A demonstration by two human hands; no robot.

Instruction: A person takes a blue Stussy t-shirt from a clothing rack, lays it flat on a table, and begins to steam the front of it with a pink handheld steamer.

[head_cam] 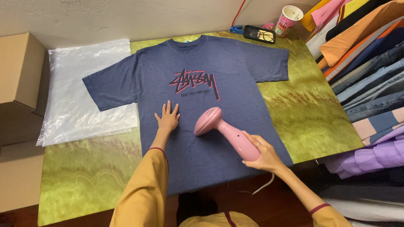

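Head camera looks down on two hands at work over one blue T-shirt [219, 84] spread flat on a green-and-yellow marbled table [311, 113]. Nearest, the right hand [263, 155] has its fingers [252, 141] wrapped round the handle of a single pink handheld steamer [225, 130], whose head rests on the shirt just beyond the fingertips, a white cord trailing back below the wrist. Left of it, the left hand [167, 119] lies open, five fingers spread flat on the cloth, pressing just below the red and black print. Further left lies one stack of clear plastic bags [84, 92], then one cardboard box [19, 69]. Beyond the collar sit one pair of glasses [259, 34] and one paper cup [288, 19].
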